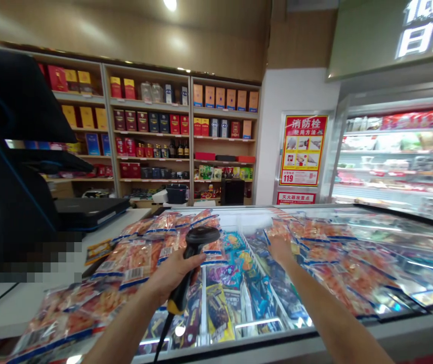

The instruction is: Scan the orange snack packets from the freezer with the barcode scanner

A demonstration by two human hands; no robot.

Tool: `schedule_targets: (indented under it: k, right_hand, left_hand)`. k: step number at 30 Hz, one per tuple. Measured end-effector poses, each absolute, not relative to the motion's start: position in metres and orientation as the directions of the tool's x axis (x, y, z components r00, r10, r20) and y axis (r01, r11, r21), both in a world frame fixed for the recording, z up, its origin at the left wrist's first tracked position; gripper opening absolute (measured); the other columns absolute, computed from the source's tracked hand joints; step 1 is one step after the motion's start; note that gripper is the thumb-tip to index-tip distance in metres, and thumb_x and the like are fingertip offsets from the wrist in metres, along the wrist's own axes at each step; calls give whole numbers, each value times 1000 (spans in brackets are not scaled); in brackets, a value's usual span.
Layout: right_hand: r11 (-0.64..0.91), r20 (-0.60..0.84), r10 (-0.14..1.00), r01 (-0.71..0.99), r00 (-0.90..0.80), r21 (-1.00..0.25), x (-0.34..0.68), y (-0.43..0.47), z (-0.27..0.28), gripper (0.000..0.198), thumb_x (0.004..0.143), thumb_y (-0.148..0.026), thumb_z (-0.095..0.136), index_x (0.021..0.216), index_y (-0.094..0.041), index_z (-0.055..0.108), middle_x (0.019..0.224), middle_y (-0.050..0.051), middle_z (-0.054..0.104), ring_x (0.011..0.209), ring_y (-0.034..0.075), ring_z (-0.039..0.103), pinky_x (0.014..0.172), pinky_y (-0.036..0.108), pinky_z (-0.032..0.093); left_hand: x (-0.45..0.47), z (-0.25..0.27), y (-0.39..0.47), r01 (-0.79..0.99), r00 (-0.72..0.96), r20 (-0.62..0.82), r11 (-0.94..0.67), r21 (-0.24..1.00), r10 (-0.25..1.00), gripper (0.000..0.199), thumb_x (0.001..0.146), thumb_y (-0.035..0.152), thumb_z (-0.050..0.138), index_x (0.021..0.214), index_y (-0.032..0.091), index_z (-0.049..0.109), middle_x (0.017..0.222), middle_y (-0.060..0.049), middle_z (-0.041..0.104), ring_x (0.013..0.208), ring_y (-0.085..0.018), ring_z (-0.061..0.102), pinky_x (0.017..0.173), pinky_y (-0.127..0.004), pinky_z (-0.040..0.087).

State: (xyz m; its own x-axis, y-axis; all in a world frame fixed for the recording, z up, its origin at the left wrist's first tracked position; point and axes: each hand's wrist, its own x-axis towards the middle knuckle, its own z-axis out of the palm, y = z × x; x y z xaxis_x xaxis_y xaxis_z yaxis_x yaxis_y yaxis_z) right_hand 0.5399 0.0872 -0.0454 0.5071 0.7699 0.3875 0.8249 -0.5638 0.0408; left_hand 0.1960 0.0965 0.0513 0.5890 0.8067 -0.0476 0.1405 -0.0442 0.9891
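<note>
My left hand [176,270] is wrapped round the handle of a black and yellow barcode scanner [202,234], whose cord hangs down below it. The scanner is over the glass-topped freezer, beside a pile of clear packets of reddish food [138,258] with blue edges and barcode labels. Farther right, my right hand [280,250] grips the near edge of a similar food packet [277,232]. Its fingertips are partly hidden by the hand itself. More such packets [338,273] lie on the freezer's right side.
Through the freezer glass, wire-divided compartments show colourful wrapped goods [220,308]. At the left are a white counter [121,222], a flat black device [91,210] and a dark monitor [23,96]. Behind stand shelves of boxes [152,121]. An open chilled cabinet [398,151] stands at the right.
</note>
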Motion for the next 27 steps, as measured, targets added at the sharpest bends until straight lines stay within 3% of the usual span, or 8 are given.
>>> schedule_targets:
  k: [4, 9, 15, 17, 22, 25, 27]
  right_hand:
    - [-568, 357, 771, 823, 528, 12, 540, 89, -46, 30, 75, -24, 45, 101, -14, 56, 109, 13, 55, 106, 27, 43, 85, 41, 31]
    - [-548, 311, 799, 836, 514, 27, 533, 80, -39, 27, 74, -11, 38, 89, -12, 60, 92, 13, 62, 94, 23, 53, 80, 35, 34]
    - [-300, 316, 900, 953, 299, -45, 524, 55, -48, 20, 72, -16, 43, 80, -19, 62, 89, 5, 64, 86, 17, 56, 75, 24, 36]
    - [-281, 336, 889, 950, 311, -137, 525, 51, -52, 19, 73, -23, 43, 76, -19, 62, 87, 4, 64, 84, 16, 56, 73, 23, 37]
    - [-433, 283, 736, 749, 615, -502, 531, 70, -52, 37, 70, -49, 45, 56, -17, 59, 61, 7, 61, 72, 20, 58, 61, 25, 39]
    - [-396, 212, 721, 643, 660, -656, 524, 93, -53, 39, 60, -50, 56, 38, -19, 48, 39, 4, 49, 55, 19, 55, 52, 26, 37]
    - [-321, 244, 698, 600, 673, -733, 517, 103, -54, 34, 54, -44, 62, 37, -19, 47, 34, 0, 44, 48, 18, 52, 47, 25, 36]
  left_hand:
    - [199, 54, 92, 130, 575, -23, -63, 990, 818, 29, 62, 42, 57, 59, 17, 43, 43, 4, 48, 38, -7, 43, 40, -20, 33]
    - [203, 54, 90, 156, 570, -48, -51, 987, 820, 31, 60, 44, 59, 61, 17, 44, 43, 4, 49, 38, -8, 44, 41, -20, 34]
    - [204, 51, 93, 158, 637, -28, -95, 983, 770, 31, 63, 45, 56, 61, 17, 43, 44, 3, 50, 40, -8, 44, 43, -20, 34]
    - [205, 49, 93, 151, 659, -35, -86, 985, 752, 32, 63, 45, 57, 61, 16, 43, 44, 4, 50, 40, -8, 45, 44, -21, 34]
    - [204, 44, 90, 125, 653, -46, -48, 991, 756, 31, 59, 43, 61, 61, 16, 44, 46, 5, 49, 41, -8, 45, 43, -21, 34]
    - [199, 44, 87, 110, 670, -52, -30, 993, 741, 31, 59, 42, 60, 58, 16, 44, 46, 4, 49, 40, -8, 45, 43, -21, 34]
    - [194, 45, 84, 106, 660, -46, -33, 994, 750, 32, 60, 43, 59, 57, 16, 44, 45, 4, 48, 39, -7, 44, 43, -21, 34]
